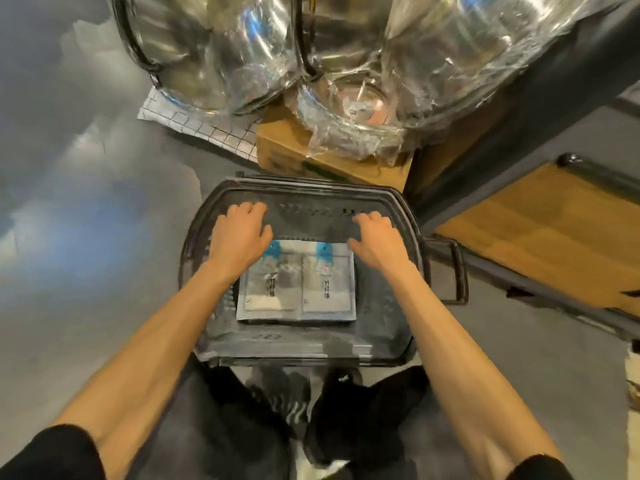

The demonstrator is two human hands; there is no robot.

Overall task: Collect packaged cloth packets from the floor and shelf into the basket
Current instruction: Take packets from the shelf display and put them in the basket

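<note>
Grey floor (86, 271) fills the left side of the head view, and on it stands a dark plastic basket (277, 341), just in front of the person's feet. Two packets (329, 289) lie flat on its bottom, side by side and touching. They look light, thin and soft, with a smooth film that may slip, so I think a pinch at one free edge is the best hold. The left hand (239, 233) and right hand (375, 240) are over the far part of the basket, with fingers loosely bent and nothing in them that I can see. The near half of the basket has room for more packets. Behind the far rim stands a box (284, 157) with wrapped pots (346, 105), and the shelf (540, 216) is close on the right, so the left side seems the freest way out.
</note>
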